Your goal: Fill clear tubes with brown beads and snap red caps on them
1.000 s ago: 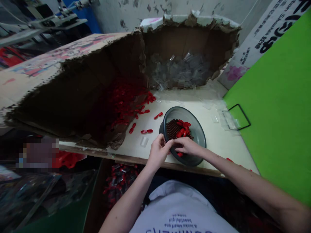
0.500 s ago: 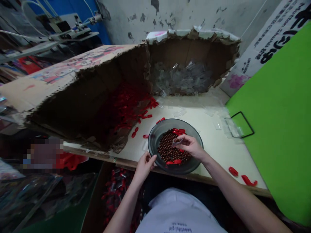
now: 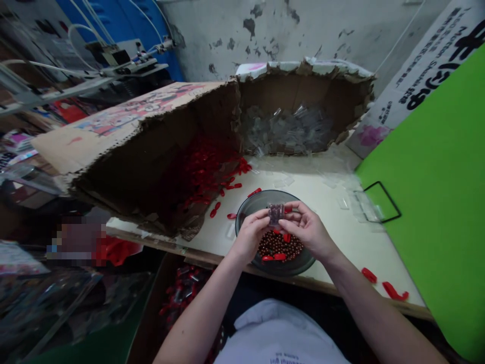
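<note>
Over a dark grey bowl, both hands hold a small clear plastic container with brown beads inside. My left hand pinches its left end. My right hand grips the right end, with the thumb at the lower corner. Below them, brown beads fill the bottom of the bowl. Several red plastic pieces lie on the beads. Part of the bowl's far side is hidden behind my hands.
A torn cardboard box on the left holds many red pieces. Behind, another cut box holds clear plastic containers. Two red pieces lie near the table's front right edge. A green panel borders the right. Below the table stands a bin of red-and-clear pieces.
My left hand has left the bowl's rim and come up to the container. My right hand has raised the bead-filled container from just above the beads, and both hands now hold it.
</note>
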A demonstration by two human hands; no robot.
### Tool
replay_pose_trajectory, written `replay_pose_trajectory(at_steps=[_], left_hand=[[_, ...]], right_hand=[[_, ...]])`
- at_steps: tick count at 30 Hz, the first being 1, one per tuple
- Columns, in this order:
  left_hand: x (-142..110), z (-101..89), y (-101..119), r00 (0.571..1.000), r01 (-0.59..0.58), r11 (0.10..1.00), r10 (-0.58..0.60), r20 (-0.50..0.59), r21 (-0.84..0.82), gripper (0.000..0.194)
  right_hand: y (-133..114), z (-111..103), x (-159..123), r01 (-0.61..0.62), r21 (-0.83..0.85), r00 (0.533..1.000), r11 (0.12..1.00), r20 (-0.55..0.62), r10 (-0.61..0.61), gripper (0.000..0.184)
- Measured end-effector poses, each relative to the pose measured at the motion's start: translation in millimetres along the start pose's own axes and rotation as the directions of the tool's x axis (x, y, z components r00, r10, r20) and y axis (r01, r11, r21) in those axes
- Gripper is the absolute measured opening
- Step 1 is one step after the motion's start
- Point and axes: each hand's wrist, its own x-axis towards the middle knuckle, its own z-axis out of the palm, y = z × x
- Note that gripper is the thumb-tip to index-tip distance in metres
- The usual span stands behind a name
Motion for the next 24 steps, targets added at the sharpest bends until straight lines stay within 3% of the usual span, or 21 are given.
replay_pose_trajectory(at_steps=[6, 9, 11, 12, 14, 16, 20, 24], left_hand=[[0.5, 0.3, -5.4, 0.997, 0.037, 0.997, -0.041, -0.065, -0.064, 0.03], [1.4, -5.5, -8.5, 0.993, 0.046, 0.997, -0.053, -0.105, -0.069, 0.032], [0.8, -11.4, -8.9, 0.991, 0.05, 0.997, -0.056, -0.123, -0.051, 0.033], [-0.1, -15.0, -8.8, 0.99, 0.052, 0.998, -0.056, -0.127, -0.036, 0.033], [-3.2, -23.1, -8.3, 0.991, 0.054, 0.999, -0.055, -0.124, -0.007, 0.035], [-7.6, -31.5, -7.9, 0.991, 0.051, 0.999, -0.049, -0.125, 0.015, 0.038], [-18.5, -44.1, -7.0, 0.984, 0.057, 0.998, -0.055, -0.17, 0.005, 0.04], [-28.0, -51.0, -8.9, 0.977, 0.065, 0.998, -0.06, -0.206, 0.018, 0.04]], right_hand=[[6.0, 0.1, -0.5, -0.017, -0.072, 0.999, 0.997, 0.032, 0.019, 0.038], [13.7, -12.3, 4.2, -0.031, -0.224, 0.997, 0.974, 0.06, 0.046, 0.029], [24.8, -24.4, 9.2, -0.015, -0.476, 0.992, 0.88, 0.101, 0.072, 0.022], [32.7, -30.1, 11.6, 0.003, -0.623, 0.983, 0.782, 0.145, 0.111, 0.019], [51.9, -38.2, 15.3, 0.065, -0.835, 0.938, 0.547, 0.238, 0.251, 0.014], [72.7, -40.3, 17.0, 0.11, -0.907, 0.876, 0.406, 0.281, 0.391, 0.012], [102.0, -33.1, 17.8, 0.101, -0.93, 0.821, 0.353, 0.278, 0.498, 0.011], [103.7, -29.7, 20.0, 0.117, -0.934, 0.826, 0.336, 0.28, 0.489, 0.01]])
